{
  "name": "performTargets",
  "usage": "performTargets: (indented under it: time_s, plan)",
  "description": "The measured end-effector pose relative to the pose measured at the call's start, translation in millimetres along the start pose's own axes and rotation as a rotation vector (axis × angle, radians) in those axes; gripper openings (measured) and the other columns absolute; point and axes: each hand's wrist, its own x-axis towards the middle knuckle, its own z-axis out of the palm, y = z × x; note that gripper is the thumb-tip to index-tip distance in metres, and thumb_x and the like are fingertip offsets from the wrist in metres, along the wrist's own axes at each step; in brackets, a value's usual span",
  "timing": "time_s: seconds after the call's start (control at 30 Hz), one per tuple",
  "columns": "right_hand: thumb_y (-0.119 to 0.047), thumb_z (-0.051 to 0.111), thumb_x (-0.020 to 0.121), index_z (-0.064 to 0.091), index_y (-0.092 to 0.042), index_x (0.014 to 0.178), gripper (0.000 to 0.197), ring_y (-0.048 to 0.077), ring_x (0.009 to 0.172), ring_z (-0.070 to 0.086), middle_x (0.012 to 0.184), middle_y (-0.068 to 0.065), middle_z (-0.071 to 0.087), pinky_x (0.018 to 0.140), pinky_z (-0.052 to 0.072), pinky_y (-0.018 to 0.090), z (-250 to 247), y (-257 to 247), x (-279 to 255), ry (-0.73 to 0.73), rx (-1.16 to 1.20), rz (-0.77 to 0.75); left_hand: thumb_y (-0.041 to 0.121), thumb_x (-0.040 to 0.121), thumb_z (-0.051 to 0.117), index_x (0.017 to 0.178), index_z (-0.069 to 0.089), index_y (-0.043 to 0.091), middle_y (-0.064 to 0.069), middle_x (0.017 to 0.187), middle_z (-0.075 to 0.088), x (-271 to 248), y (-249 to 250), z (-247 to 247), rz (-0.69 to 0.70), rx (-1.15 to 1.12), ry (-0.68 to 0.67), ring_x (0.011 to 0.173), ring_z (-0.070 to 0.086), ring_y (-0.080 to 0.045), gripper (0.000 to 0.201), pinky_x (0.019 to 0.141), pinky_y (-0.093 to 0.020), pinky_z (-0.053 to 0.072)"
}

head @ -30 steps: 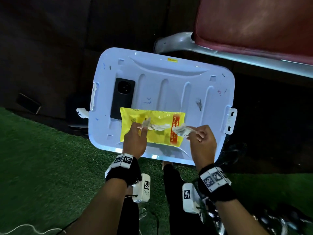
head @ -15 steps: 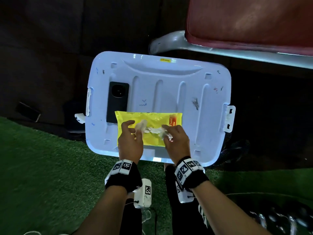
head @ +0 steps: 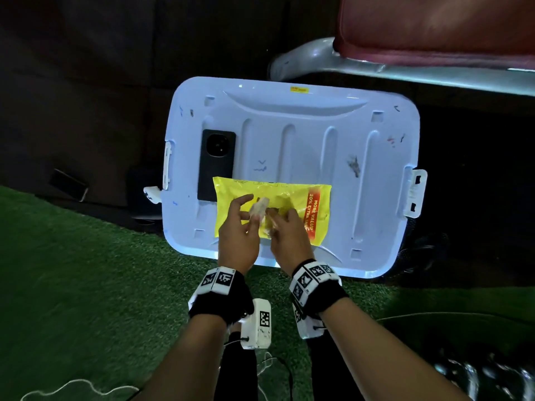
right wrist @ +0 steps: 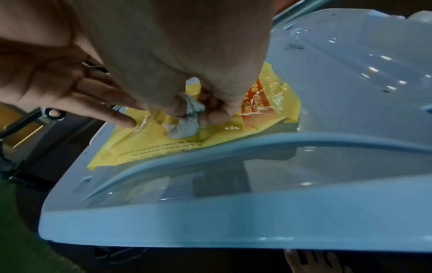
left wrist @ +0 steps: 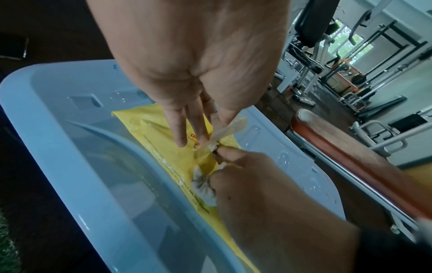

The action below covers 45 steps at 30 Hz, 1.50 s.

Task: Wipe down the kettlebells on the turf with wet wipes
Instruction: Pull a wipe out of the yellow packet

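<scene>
A yellow wet-wipe pack (head: 289, 198) lies flat on a pale blue bin lid (head: 318, 134). My left hand (head: 251, 212) rests on the pack and pinches its clear seal flap (left wrist: 230, 128) between thumb and forefinger, its other fingers (left wrist: 180, 129) straight against the pack. My right hand (head: 277, 220) is right beside it at the pack's opening, gripping a crumpled, greyish wipe (right wrist: 187, 120), which also shows as the wipe (left wrist: 203, 186) in the left wrist view. No kettlebell is clearly visible.
A black phone (head: 216, 163) lies on the lid's left side, partly under the pack. Green turf (head: 72, 285) spreads in front and left. A red padded bench (head: 434, 30) on a metal frame stands behind right. Dark shiny shapes (head: 477, 371) sit at the bottom right.
My right hand has come in from the right, where it held the wipe stretched out, and now sits bunched against my left hand at the pack's opening.
</scene>
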Motion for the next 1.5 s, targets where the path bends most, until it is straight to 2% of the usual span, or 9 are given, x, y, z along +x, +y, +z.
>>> performTargets:
  time_s: [0.1,0.4,0.5,0.6,0.8,1.03,1.27,1.4,1.5]
  plan:
    - [0.003,0.058,0.084,0.062,-0.018,0.129,0.049,0.030,0.087,0.059,0.103,0.010,0.053,0.075,0.054,0.041,-5,5,-11,0.122,-0.018,-0.065,0.020,0.103,0.059,0.137,0.055,0.027,-0.006,0.099,0.067,1,-4,-3,-0.001,-0.005,0.031,0.079,0.067,0.000,0.035,0.064,-0.004,0.045]
    - [0.000,0.060,0.083,0.044,-0.030,0.148,0.073,0.035,0.094,0.056,0.113,0.014,0.050,0.075,0.050,0.040,-7,7,3,-0.117,-0.322,-0.052,0.020,0.103,0.059,0.135,0.054,0.031,0.007,0.095,0.064,-3,1,0,-0.015,0.008,0.002,0.088,0.071,-0.011,0.033,0.063,-0.001,0.043]
    - [0.006,0.060,0.081,0.061,-0.027,0.134,0.062,0.029,0.084,0.058,0.097,0.010,0.054,0.069,0.050,0.035,-15,11,-4,0.051,-0.120,-0.100,0.018,0.102,0.059,0.135,0.054,0.029,0.003,0.097,0.065,-2,4,-1,-0.035,0.002,0.040,0.087,0.071,-0.012,0.035,0.063,-0.003,0.045]
    - [0.009,0.063,0.083,0.074,-0.013,0.110,0.037,0.026,0.093,0.063,0.103,0.012,0.058,0.082,0.049,0.027,-28,27,-14,0.359,0.059,-0.057,0.020,0.100,0.064,0.133,0.056,0.028,0.005,0.098,0.070,1,7,3,0.004,0.042,0.005,0.092,0.072,-0.014,0.035,0.071,-0.010,0.050]
    - [0.011,0.071,0.076,0.075,-0.003,0.107,0.035,0.040,0.104,0.062,0.117,0.021,0.063,0.087,0.055,0.044,-38,52,-8,0.312,-0.098,0.029,0.018,0.096,0.065,0.135,0.064,0.018,-0.007,0.130,0.069,15,-1,31,0.249,0.668,-0.315,0.123,0.057,-0.029,0.039,0.104,-0.034,0.040]
    - [0.012,0.076,0.066,0.073,-0.003,0.100,0.037,0.038,0.085,0.064,0.093,0.015,0.071,0.075,0.057,0.040,-40,50,-8,0.273,-0.206,0.026,0.016,0.097,0.051,0.144,0.058,0.029,-0.008,0.146,0.049,31,-1,41,0.393,1.124,-0.483,0.136,0.041,-0.033,0.049,0.122,-0.040,0.027]
    - [0.018,0.065,0.070,0.080,-0.001,0.093,0.033,0.038,0.090,0.068,0.092,0.020,0.071,0.083,0.056,0.043,-46,52,-41,0.612,0.217,0.216,0.020,0.092,0.056,0.137,0.058,0.022,-0.009,0.141,0.052,7,24,47,0.430,1.310,-0.483,0.121,0.059,-0.034,0.045,0.091,-0.040,0.050]
    - [0.009,0.071,0.076,0.081,-0.007,0.091,0.024,0.020,0.089,0.067,0.098,0.010,0.068,0.081,0.047,0.012,-50,74,-115,0.872,0.304,0.406,0.018,0.091,0.055,0.127,0.066,0.021,-0.011,0.121,0.063,-32,35,56,0.592,1.306,-0.409,0.109,0.063,-0.036,0.038,0.085,-0.042,0.049]
    - [0.004,0.074,0.076,0.082,-0.013,0.086,0.021,0.014,0.093,0.064,0.108,0.005,0.067,0.079,0.042,0.004,-44,98,-194,1.070,0.328,0.596,0.010,0.089,0.062,0.120,0.070,0.013,-0.017,0.109,0.066,-73,27,73,0.757,1.059,-0.583,0.103,0.065,-0.040,0.032,0.085,-0.045,0.052]
